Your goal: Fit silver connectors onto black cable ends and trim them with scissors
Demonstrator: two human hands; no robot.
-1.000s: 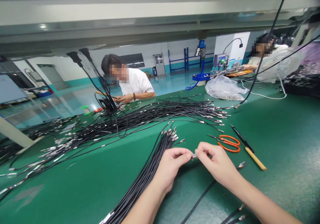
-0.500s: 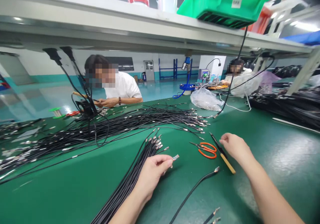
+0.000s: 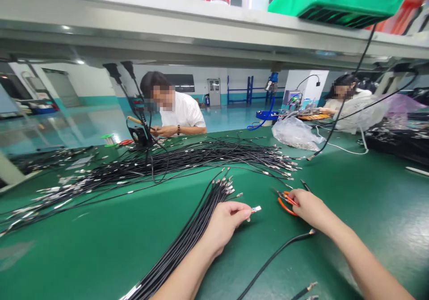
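Note:
My left hand (image 3: 224,223) pinches a cable between thumb and fingers, its small metal connector (image 3: 256,209) sticking out past the fingertips. Under and beside that hand runs a bundle of black cables (image 3: 201,217) with metal ends. My right hand (image 3: 310,206) has its fingers closed on an orange handle of the scissors (image 3: 283,205), which lie at the table. A dark tool tip (image 3: 304,185) shows behind the right hand; the rest of that tool is hidden. One loose black cable (image 3: 278,256) lies between my forearms.
A large pile of black cables (image 3: 187,157) stretches across the green table (image 3: 110,237). Behind it are a clear plastic bag (image 3: 295,132) and a soldering wire spool (image 3: 109,140). A shelf (image 3: 167,18) with a green bin (image 3: 338,5) spans overhead. Two people sit beyond.
My right hand has moved from beside the yellow-handled tool onto the scissors' orange handle and closed there. The left hand keeps its pinch on the cable; the whole view has shifted.

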